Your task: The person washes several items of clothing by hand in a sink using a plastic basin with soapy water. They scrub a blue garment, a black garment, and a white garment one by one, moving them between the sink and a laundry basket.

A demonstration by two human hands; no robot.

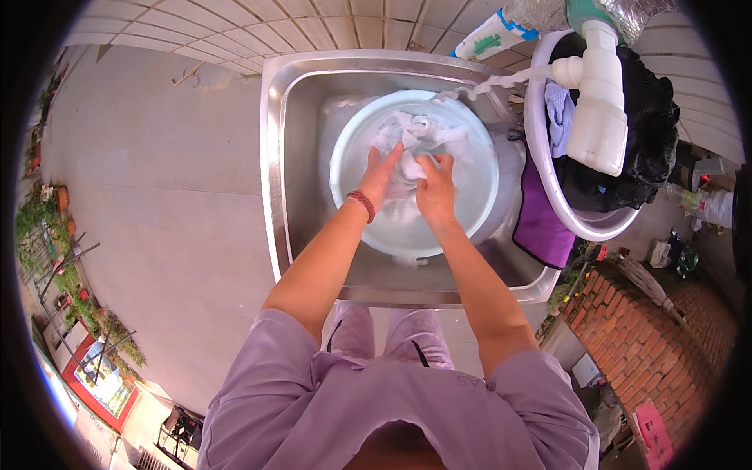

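Observation:
A pale blue round basin [489, 202] of cloudy water stands inside a stainless steel sink [305, 235]. White wet cloth [424, 130] lies partly under the water, with suds around it. My right hand [436, 187] pinches a bunched piece of the cloth between thumb and fingers above the basin's middle. Just left of it, my left hand [380, 176] is at the water with thumb and fingers spread, close beside the cloth; its lower fingers are partly hidden. A braided red bracelet [362, 205] circles my left wrist.
From a white plastic tap [598, 126], a water stream [499, 82] runs into the basin's far right side. A white tub [537, 117] holding black clothing [646, 129] sits at the right. Purple cloth [540, 217] hangs over the sink's right edge. A tiled wall [352, 26] stands behind.

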